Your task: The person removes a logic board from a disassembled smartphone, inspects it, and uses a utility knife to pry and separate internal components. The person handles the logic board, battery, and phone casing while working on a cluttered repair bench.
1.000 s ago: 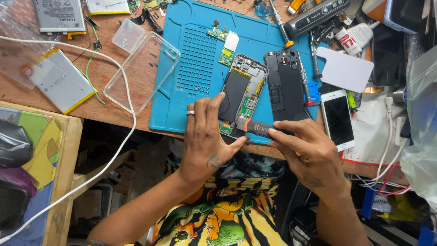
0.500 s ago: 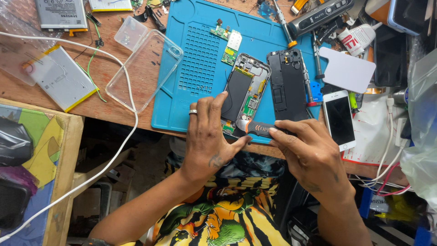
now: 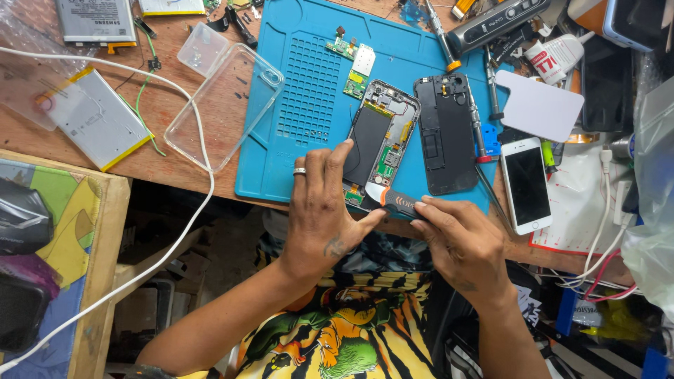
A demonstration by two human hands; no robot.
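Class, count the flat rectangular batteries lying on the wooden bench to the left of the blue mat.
3. A grey battery at the top left edge, a yellow-edged one beside it, and a white yellow-edged one lower down. Clutter may hide others.
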